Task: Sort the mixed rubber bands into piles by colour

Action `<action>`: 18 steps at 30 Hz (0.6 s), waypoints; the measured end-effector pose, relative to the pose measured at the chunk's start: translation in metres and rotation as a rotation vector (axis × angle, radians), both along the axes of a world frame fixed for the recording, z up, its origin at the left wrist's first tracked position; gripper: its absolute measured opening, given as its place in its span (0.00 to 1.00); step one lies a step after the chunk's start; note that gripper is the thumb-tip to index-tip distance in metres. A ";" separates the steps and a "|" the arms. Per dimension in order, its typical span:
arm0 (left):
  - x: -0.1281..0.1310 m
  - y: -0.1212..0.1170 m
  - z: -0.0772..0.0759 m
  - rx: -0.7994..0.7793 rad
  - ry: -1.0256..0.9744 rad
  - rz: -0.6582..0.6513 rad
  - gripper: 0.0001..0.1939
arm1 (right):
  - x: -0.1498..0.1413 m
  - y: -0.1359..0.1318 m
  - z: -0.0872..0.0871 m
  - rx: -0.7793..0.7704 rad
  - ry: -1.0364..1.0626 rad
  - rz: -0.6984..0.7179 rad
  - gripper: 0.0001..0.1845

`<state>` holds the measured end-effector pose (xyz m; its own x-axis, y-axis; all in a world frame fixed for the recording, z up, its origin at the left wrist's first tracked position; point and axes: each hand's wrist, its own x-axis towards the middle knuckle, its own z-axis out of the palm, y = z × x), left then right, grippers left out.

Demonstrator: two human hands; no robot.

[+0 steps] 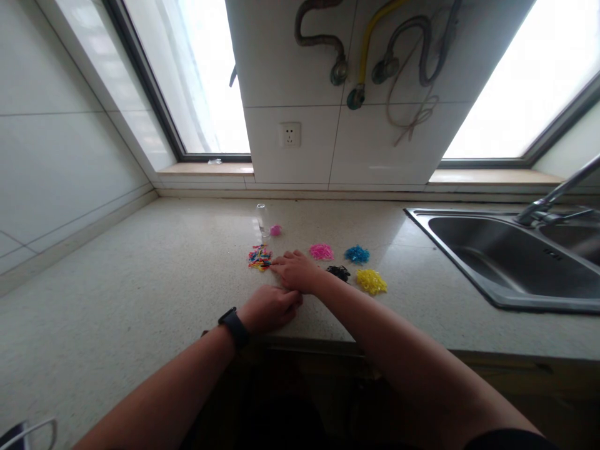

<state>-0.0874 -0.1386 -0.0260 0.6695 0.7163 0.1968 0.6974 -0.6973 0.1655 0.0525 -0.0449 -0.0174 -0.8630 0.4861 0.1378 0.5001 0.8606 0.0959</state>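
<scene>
My right hand reaches across the counter, its fingers lying flat with the tips at the edge of a mixed-colour pile of small rubber bands. My left hand, with a black watch on the wrist, rests curled on the counter just below the right hand; what its fingers hold, if anything, is hidden. Sorted piles lie to the right: pink, blue, black and yellow.
A clear small container with a pink lid beside it stands behind the mixed pile. A steel sink with a tap is at the right. A tiled wall with a socket and hoses rises behind.
</scene>
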 end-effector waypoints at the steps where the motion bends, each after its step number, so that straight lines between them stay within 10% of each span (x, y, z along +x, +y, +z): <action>1: 0.000 0.000 0.000 -0.001 0.002 0.001 0.07 | 0.001 0.000 0.000 -0.002 0.013 0.003 0.20; 18: -0.001 -0.001 0.001 -0.056 0.037 0.007 0.11 | 0.089 -0.021 0.006 -0.267 0.819 -0.189 0.02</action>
